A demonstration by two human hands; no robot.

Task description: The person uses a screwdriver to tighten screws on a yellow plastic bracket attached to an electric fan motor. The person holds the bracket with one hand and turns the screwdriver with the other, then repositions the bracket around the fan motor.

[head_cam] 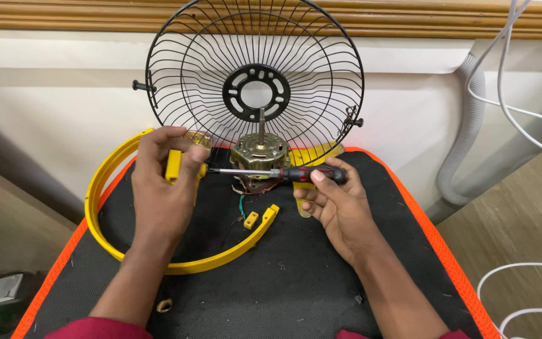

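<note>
Hands number two, both the person's own, meeting at the middle of the frame over a black mat (271,276) with an orange border. One screwdriver (283,172) lies level between them: red-and-black handle to the right, thin metal shaft running left. The right hand (334,201) is closed around that handle, thumb on top. The left hand (164,188) is clenched on a yellow plastic piece (173,164) at centre left, right where the shaft's tip ends; the tip itself is hidden behind the fingers.

One fan motor (260,154) stands just above the shaft, brassy and round, with a single spindle pointing up and loose wires, one of them green, trailing below. One black wire fan guard (255,75) stands upright behind it in the upper centre, with a black hub ring at its middle. One yellow ring (105,232), split open with two free ends, curves along the mat from the left to lower centre.

White cables (515,113) and one grey corrugated hose (465,132) fill the right edge.
</note>
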